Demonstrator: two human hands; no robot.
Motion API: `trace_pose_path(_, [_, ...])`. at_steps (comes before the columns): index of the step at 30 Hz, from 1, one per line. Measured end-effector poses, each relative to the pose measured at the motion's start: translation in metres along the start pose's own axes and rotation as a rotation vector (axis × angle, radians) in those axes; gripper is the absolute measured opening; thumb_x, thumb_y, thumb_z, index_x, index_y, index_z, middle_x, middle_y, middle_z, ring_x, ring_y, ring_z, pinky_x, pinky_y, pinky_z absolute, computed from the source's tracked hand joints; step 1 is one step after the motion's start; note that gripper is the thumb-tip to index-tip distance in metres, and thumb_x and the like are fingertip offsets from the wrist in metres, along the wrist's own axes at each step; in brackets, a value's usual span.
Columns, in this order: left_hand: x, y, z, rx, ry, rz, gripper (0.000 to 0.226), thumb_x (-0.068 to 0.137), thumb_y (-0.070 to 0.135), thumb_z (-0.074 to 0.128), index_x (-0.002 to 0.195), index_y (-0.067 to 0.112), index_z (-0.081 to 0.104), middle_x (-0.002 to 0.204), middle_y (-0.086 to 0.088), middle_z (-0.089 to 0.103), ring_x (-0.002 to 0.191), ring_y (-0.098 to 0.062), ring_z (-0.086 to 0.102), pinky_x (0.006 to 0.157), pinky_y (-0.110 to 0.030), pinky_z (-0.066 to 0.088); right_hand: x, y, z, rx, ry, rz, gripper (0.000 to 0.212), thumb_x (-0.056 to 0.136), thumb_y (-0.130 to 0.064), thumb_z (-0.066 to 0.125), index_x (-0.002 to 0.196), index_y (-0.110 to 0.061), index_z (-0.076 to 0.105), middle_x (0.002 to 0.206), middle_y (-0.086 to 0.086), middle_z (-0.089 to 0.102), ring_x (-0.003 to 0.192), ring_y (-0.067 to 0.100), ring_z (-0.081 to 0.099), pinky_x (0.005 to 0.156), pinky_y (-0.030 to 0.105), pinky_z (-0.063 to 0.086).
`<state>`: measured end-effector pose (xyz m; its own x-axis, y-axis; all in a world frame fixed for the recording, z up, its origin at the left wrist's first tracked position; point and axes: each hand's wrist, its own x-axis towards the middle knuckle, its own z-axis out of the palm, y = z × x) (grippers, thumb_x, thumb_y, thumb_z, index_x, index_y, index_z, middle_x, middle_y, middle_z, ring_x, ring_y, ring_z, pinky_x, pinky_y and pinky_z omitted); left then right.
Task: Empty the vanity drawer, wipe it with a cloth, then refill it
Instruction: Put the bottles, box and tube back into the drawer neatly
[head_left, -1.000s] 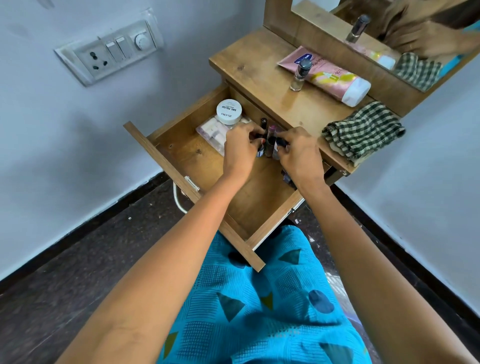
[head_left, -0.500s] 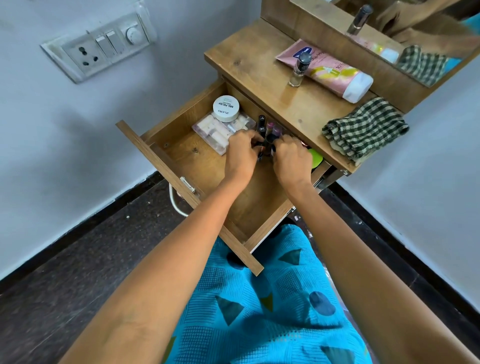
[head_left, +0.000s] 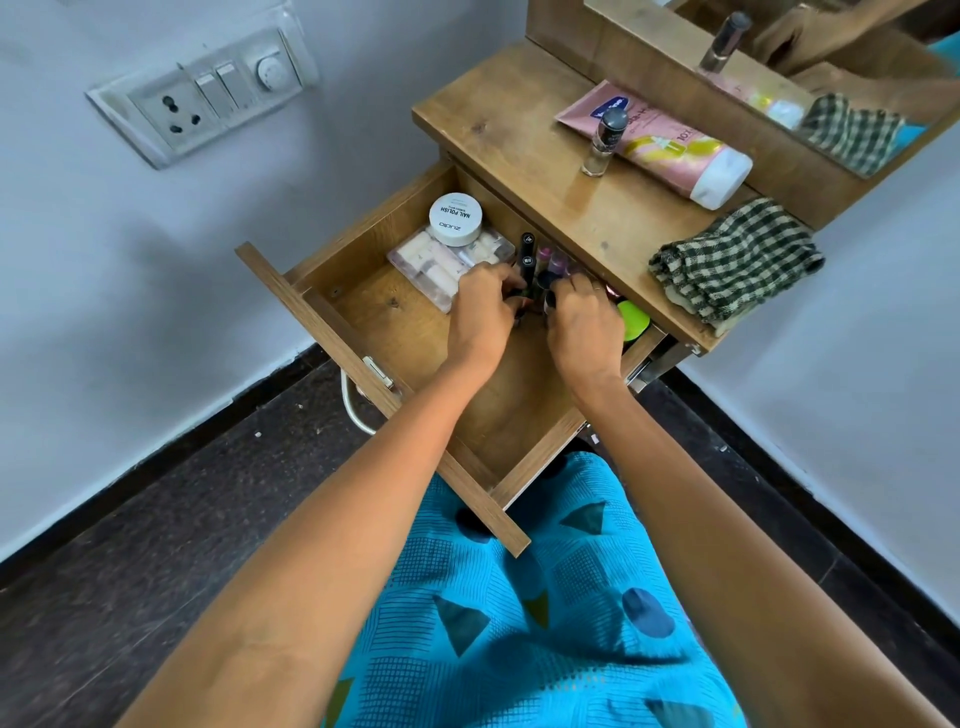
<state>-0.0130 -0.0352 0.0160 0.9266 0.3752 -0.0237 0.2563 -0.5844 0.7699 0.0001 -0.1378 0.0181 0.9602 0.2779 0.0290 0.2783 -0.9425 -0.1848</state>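
Observation:
The wooden vanity drawer (head_left: 395, 338) stands pulled out over my lap. Inside at the back lie a clear plastic case (head_left: 426, 265) with a white round nail-polish-remover tub (head_left: 455, 218) on it, a cluster of dark lipstick and nail polish tubes (head_left: 535, 257), and a green item (head_left: 631, 319) at the right. My left hand (head_left: 483, 312) and my right hand (head_left: 584, 322) are side by side in the drawer, fingers closed around the small tubes. The checked cloth (head_left: 737, 260) lies folded on the vanity top.
On the vanity top (head_left: 498, 119) rest a pink tube (head_left: 670, 145) and a small nail polish bottle (head_left: 602, 143), with a mirror (head_left: 831, 57) behind. A switch panel (head_left: 208, 98) is on the left wall. Dark floor lies below; my blue-clad lap is under the drawer.
Both hands have gone lower and deeper into the drawer with the tubes, which now stand at its back. The green item at the right has come into view.

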Motion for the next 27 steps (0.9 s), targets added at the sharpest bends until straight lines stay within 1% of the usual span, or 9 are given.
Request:
trace_pose_path(3, [0.005, -0.005, -0.005, -0.019, 0.013, -0.003, 0.021, 0.079, -0.003, 0.062, 0.097, 0.007, 0.070, 0.100, -0.008, 0.070, 0.093, -0.018, 0.065, 0.087, -0.026, 0.050, -0.001, 0.001, 0.003, -0.017, 0.008, 0.014, 0.031, 0.084, -0.002, 0.058, 0.114, -0.002, 0.055, 0.119, 0.014, 0.058, 0.110, 0.029, 0.054, 0.086, 0.038, 0.047])
trace_pose_path(8, [0.014, -0.009, -0.015, -0.024, 0.044, -0.048, 0.018, 0.082, -0.002, 0.061, 0.098, 0.003, 0.068, 0.099, -0.010, 0.069, 0.090, -0.015, 0.064, 0.077, -0.015, 0.045, 0.001, 0.000, 0.009, -0.034, 0.027, 0.019, 0.031, 0.081, 0.004, 0.060, 0.112, -0.001, 0.056, 0.117, 0.015, 0.060, 0.109, 0.029, 0.054, 0.081, 0.037, 0.049])
trace_pose_path(11, [0.023, -0.011, -0.015, -0.014, 0.048, -0.066, 0.018, 0.082, -0.003, 0.061, 0.098, 0.002, 0.067, 0.099, -0.009, 0.068, 0.083, -0.007, 0.057, 0.071, -0.006, 0.038, 0.002, 0.000, 0.011, -0.019, 0.014, 0.018, 0.032, 0.082, 0.005, 0.057, 0.113, -0.001, 0.055, 0.119, 0.015, 0.058, 0.108, 0.030, 0.055, 0.078, 0.038, 0.050])
trace_pose_path(13, [0.029, -0.010, -0.014, -0.018, 0.060, -0.064, 0.018, 0.082, -0.003, 0.060, 0.097, 0.002, 0.067, 0.100, -0.011, 0.068, 0.084, -0.010, 0.059, 0.070, -0.008, 0.039, 0.003, 0.000, 0.010, 0.002, 0.014, 0.025, 0.033, 0.085, 0.002, 0.056, 0.117, -0.002, 0.054, 0.123, 0.014, 0.056, 0.106, 0.031, 0.056, 0.081, 0.038, 0.049])
trace_pose_path(15, [0.035, -0.008, -0.012, -0.024, 0.064, -0.063, 0.018, 0.082, -0.003, 0.060, 0.097, 0.002, 0.067, 0.101, -0.011, 0.068, 0.092, -0.017, 0.062, 0.072, -0.013, 0.042, 0.002, 0.000, 0.010, 0.025, 0.016, 0.030, 0.035, 0.085, 0.001, 0.057, 0.119, -0.002, 0.054, 0.127, 0.015, 0.053, 0.107, 0.032, 0.057, 0.086, 0.039, 0.048])
trace_pose_path(17, [0.040, -0.007, -0.009, -0.026, 0.061, -0.052, 0.018, 0.081, -0.004, 0.060, 0.097, 0.002, 0.067, 0.100, -0.011, 0.068, 0.094, -0.018, 0.062, 0.073, -0.014, 0.042, 0.000, -0.001, 0.011, 0.032, 0.039, 0.021, 0.034, 0.082, 0.001, 0.059, 0.117, 0.000, 0.057, 0.126, 0.018, 0.053, 0.106, 0.034, 0.058, 0.088, 0.041, 0.048])
trace_pose_path(19, [0.043, -0.007, -0.007, -0.021, 0.059, -0.034, 0.018, 0.080, -0.005, 0.060, 0.095, 0.002, 0.067, 0.099, -0.010, 0.068, 0.093, -0.019, 0.063, 0.074, -0.016, 0.044, 0.000, -0.002, 0.013, 0.029, 0.066, 0.020, 0.032, 0.078, 0.003, 0.063, 0.110, 0.002, 0.061, 0.119, 0.020, 0.058, 0.100, 0.035, 0.061, 0.084, 0.041, 0.050])
trace_pose_path(22, [0.045, -0.008, -0.002, -0.001, 0.048, -0.034, 0.020, 0.079, -0.007, 0.060, 0.096, 0.003, 0.068, 0.099, -0.011, 0.068, 0.093, -0.021, 0.063, 0.077, -0.021, 0.047, 0.001, -0.002, 0.017, 0.020, 0.127, 0.023, 0.028, 0.069, 0.009, 0.068, 0.097, 0.004, 0.065, 0.103, 0.020, 0.065, 0.086, 0.035, 0.065, 0.070, 0.039, 0.054])
trace_pose_path(27, [0.045, -0.009, -0.001, 0.002, 0.036, -0.029, 0.027, 0.079, -0.010, 0.056, 0.100, 0.003, 0.067, 0.104, -0.013, 0.068, 0.098, -0.023, 0.063, 0.087, -0.029, 0.051, 0.000, -0.001, 0.019, -0.033, 0.120, 0.013, 0.032, 0.058, 0.007, 0.077, 0.087, -0.002, 0.067, 0.087, 0.014, 0.068, 0.079, 0.030, 0.065, 0.060, 0.032, 0.053])
